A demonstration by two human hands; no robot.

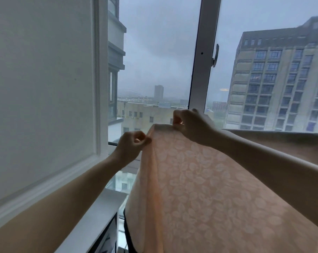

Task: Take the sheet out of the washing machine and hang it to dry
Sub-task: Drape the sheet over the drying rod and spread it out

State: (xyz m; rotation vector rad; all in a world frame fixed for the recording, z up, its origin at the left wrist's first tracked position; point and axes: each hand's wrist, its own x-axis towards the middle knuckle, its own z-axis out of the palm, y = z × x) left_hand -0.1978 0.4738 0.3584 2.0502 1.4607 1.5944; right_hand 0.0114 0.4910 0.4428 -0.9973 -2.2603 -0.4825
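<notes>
- Both arms are stretched up and forward at the window, and both are busy with the sheet [200, 189].
- The sheet is peach with a pale leaf print. It hangs in front of the glass, falling from a high fold down to the bottom of the view.
- The left hand [130, 146] is at the sheet's left corner, with thumb and curled fingers pinching the edge of the cloth.
- The right hand [190, 126] sits a little higher and just to the right, knuckles up, pinching the top fold between thumb and fingers.
- Between the two hands the cloth rises to a small peak, and below them it drops in long soft folds.
- To the right of the right arm, the sheet's top edge runs level and off the side of the view.
- A thin dark bar [113, 143] pokes out just left of the left hand, about level with that top edge. Whether the sheet lies over it cannot be told.
- Behind the hands stands a white window frame [203, 61], with a handle [216, 55] on its right side.
- On the left there is a white panel [45, 88], with a white sill [101, 210] running below it under the left forearm.
- Outside the sky is grey, with a tall block [282, 84] on the right and a far tower [158, 92] in the haze.
</notes>
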